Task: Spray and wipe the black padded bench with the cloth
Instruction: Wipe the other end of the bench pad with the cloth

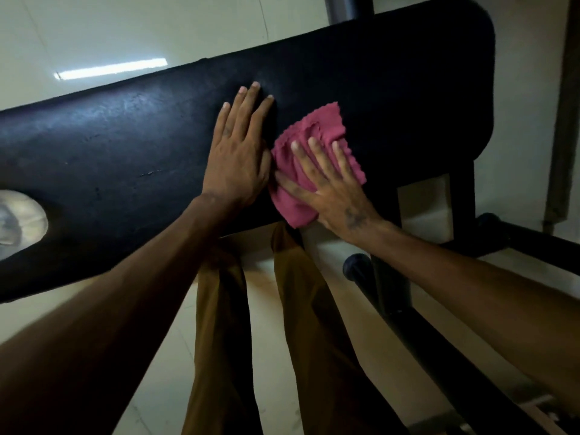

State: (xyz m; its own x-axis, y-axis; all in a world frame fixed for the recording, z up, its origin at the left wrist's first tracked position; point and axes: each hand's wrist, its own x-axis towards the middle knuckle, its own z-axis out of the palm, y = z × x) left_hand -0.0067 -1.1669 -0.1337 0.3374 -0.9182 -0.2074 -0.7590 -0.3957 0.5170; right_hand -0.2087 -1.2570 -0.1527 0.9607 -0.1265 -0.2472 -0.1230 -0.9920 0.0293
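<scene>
The crumpled pink, zigzag-edged cloth (314, 164) lies under the flat, spread right hand (329, 186) at the near edge of the black padded surface (125, 146). The left hand (238, 152) rests flat just beside it, fingers straight on the matte, slightly cracked padding.

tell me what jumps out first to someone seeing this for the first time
The pink cloth stands out most, spread on the black bench right of centre, with the right hand pressing it flat with straight fingers. Just beside it, the left hand lies flat on the bare padding, touching the cloth's edge. At the bench's left end a pale torn patch shows through the black cover.
</scene>
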